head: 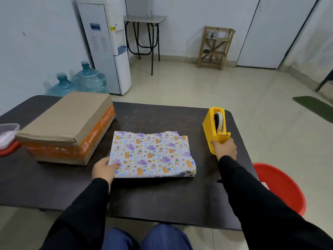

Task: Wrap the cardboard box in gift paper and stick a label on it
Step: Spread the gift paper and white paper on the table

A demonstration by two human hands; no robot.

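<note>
Brown cardboard box with orange tape sat unwrapped at the left of the dark table. Our left hand pinched the near-left corner of the folded animal-printed gift paper, which we judged light and floppy. Our right hand curled around the yellow tape dispenser.

Quick count from what I can see: one dark bench, and on it one cardboard box, one folded sheet of gift paper, one yellow tape dispenser with one tape roll in it, one clear plastic container and one red lid. Two hands: left hand, right hand. On the floor there are two blue water jugs, one water dispenser, one small metal-legged table, one wooden rack, one red basin and one green mat.
</note>
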